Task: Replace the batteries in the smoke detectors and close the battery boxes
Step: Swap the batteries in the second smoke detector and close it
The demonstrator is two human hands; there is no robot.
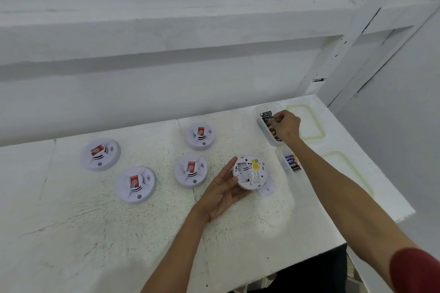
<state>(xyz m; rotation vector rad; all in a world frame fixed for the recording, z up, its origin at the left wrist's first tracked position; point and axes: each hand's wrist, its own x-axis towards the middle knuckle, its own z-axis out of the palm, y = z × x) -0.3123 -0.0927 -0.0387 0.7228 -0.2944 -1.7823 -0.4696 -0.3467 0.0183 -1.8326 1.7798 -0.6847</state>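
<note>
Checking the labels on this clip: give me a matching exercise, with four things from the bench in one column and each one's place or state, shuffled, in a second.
Things
1. upturned detector
2. right hand
3. loose white cover
4. near battery box

Place or state
a. lies on the table beside the detector
b. contains blue-and-yellow batteries, no hand in it
c. held in the left hand
d. reaches into the far battery box

Pairs: 1-c, 2-d, 3-a, 4-b.
</note>
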